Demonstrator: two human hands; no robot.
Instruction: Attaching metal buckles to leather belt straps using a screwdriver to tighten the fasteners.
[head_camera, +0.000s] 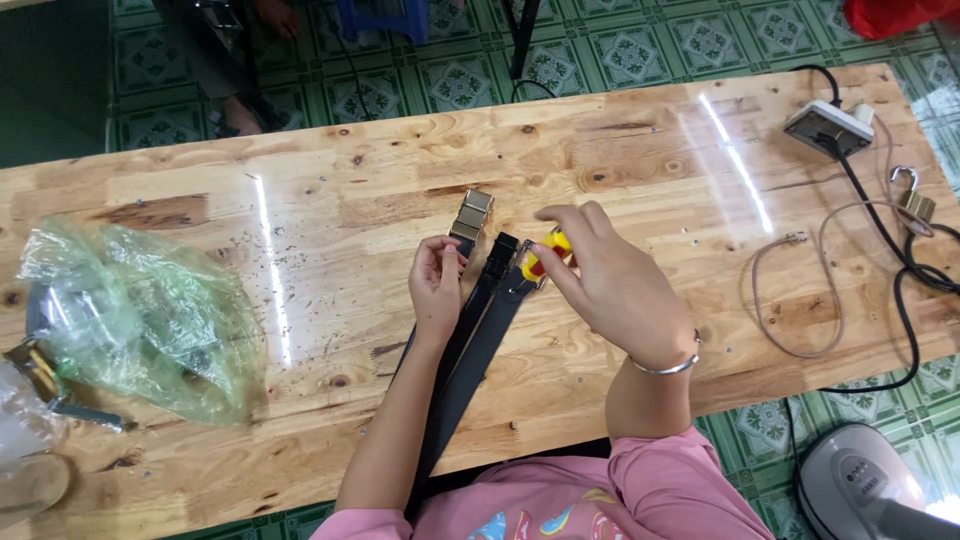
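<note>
A black belt lies doubled on the wooden table, running from the near edge to the middle. Its metal buckle rests just beyond my left hand, which pinches the belt strap right below the buckle. My right hand is curled around a small tool with a yellow and red handle, its tip held against the belt's other end. A silver bangle sits on my right wrist.
A crumpled green plastic bag lies at the left with metal parts beside it. A power strip, black cable, thin brown cord and padlock occupy the right end. A grey appliance stands on the tiled floor.
</note>
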